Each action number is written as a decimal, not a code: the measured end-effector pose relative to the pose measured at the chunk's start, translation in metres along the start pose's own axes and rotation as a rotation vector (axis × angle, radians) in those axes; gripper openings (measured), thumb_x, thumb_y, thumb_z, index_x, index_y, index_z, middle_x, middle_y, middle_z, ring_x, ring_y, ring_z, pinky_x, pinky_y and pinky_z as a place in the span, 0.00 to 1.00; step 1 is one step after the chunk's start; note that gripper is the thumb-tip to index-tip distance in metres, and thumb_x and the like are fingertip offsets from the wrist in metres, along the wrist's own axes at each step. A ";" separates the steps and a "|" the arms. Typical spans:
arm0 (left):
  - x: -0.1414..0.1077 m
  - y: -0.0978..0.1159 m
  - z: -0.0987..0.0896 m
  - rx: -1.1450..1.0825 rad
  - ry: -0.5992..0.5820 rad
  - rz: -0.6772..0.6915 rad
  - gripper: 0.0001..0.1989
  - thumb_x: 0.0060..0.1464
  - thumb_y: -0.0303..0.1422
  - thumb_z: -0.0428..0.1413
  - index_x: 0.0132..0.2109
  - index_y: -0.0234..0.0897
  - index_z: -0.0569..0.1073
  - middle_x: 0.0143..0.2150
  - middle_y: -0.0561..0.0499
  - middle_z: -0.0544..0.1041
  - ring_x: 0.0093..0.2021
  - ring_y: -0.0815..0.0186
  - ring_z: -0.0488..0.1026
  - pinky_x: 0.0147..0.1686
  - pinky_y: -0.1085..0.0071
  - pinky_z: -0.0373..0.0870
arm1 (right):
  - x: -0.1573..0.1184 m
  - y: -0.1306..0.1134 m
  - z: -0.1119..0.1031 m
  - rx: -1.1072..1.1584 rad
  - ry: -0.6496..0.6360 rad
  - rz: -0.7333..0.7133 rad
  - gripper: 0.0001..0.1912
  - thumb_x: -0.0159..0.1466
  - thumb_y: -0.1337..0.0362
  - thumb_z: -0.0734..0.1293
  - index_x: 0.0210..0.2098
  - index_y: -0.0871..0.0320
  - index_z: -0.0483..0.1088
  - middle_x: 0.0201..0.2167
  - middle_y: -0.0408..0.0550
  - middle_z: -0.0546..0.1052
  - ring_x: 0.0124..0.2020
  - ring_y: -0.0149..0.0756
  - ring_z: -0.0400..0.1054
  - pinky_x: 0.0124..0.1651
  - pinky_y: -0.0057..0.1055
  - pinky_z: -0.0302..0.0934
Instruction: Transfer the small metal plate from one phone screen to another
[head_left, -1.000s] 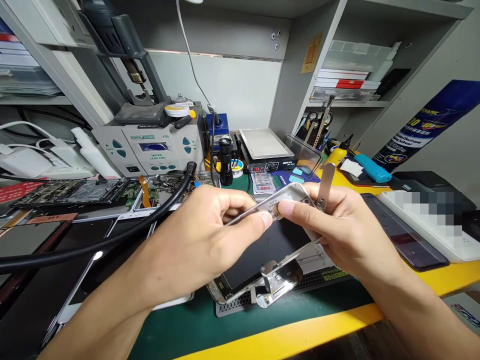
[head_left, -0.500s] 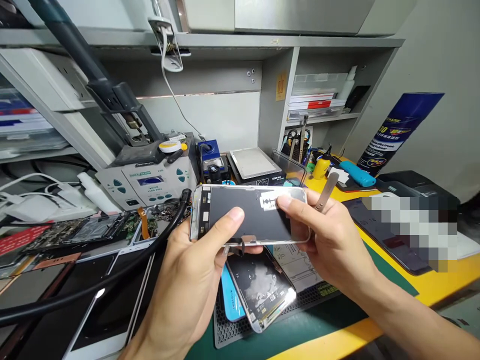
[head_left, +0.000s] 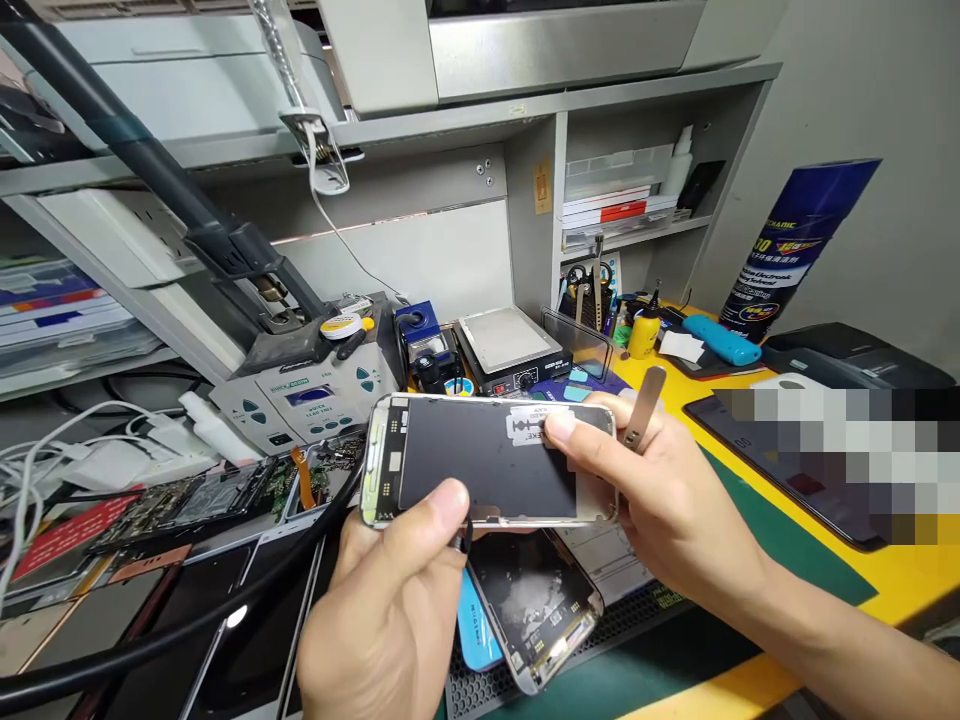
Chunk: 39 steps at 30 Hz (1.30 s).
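My left hand (head_left: 405, 590) is closed around the left end of a phone screen assembly (head_left: 480, 465), thumb across its black back. A silver frame edges the part. At its other end my right hand (head_left: 660, 470) grips, fingers behind it and thumb pressing a razor blade (head_left: 527, 426) flat against the back. A thin metal pry tool (head_left: 646, 405) sticks up between the right fingers. By the left fingers a small black loop shows; what it belongs to is hidden. Below lies an opened phone part (head_left: 536, 600) with a smeared dark surface, partly over a blue piece (head_left: 478, 625).
A rework station (head_left: 304, 400) with a black hose (head_left: 225, 615) stands left, near circuit boards and several screens. Behind are a heating plate (head_left: 510, 335) and shelving. To the right are a yellow bottle (head_left: 645, 335), a spray can (head_left: 799, 255) and a dark phone (head_left: 787, 470).
The view has tilted, so the shelf and the held screen sit lower in the picture. Both hands keep their grip, and the blade stays under my right thumb.
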<state>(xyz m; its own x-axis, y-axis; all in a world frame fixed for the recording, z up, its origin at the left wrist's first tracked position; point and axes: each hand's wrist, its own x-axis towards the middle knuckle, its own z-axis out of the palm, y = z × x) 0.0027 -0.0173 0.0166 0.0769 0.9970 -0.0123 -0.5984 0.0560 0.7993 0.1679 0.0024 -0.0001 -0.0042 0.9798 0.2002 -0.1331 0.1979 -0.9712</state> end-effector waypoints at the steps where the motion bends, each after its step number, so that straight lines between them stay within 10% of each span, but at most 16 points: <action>1: 0.000 -0.002 0.002 -0.036 -0.022 0.004 0.17 0.56 0.28 0.60 0.52 0.43 0.81 0.45 0.46 0.84 0.52 0.48 0.78 0.48 0.55 0.80 | 0.000 -0.001 0.001 -0.021 -0.003 -0.005 0.26 0.66 0.52 0.71 0.22 0.56 0.55 0.19 0.35 0.55 0.20 0.24 0.47 0.21 0.26 0.44; 9: 0.004 -0.018 0.000 -0.027 -0.022 0.072 0.24 0.60 0.25 0.61 0.61 0.48 0.75 0.56 0.51 0.80 0.60 0.57 0.74 0.60 0.60 0.71 | -0.008 -0.003 0.012 -0.074 -0.082 0.057 0.21 0.67 0.50 0.68 0.25 0.58 0.67 0.23 0.40 0.64 0.25 0.29 0.55 0.27 0.26 0.53; 18: 0.004 -0.028 -0.002 0.025 0.026 -0.005 0.28 0.59 0.31 0.64 0.65 0.43 0.70 0.58 0.45 0.79 0.61 0.52 0.73 0.59 0.56 0.71 | -0.011 0.004 0.015 -0.046 -0.152 0.053 0.25 0.69 0.49 0.66 0.22 0.56 0.58 0.21 0.37 0.57 0.24 0.28 0.48 0.24 0.27 0.46; 39: 0.000 -0.027 0.005 0.346 0.242 0.438 0.05 0.53 0.28 0.67 0.38 0.39 0.82 0.44 0.49 0.85 0.46 0.55 0.82 0.45 0.64 0.81 | -0.013 0.003 0.014 0.103 -0.321 0.145 0.22 0.68 0.60 0.70 0.22 0.58 0.61 0.19 0.35 0.61 0.21 0.24 0.48 0.22 0.23 0.47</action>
<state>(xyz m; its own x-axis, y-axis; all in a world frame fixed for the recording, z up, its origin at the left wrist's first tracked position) 0.0229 -0.0188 -0.0014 -0.3256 0.9097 0.2577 -0.2361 -0.3422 0.9095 0.1534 -0.0097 -0.0034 -0.3389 0.9346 0.1081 -0.2078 0.0377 -0.9775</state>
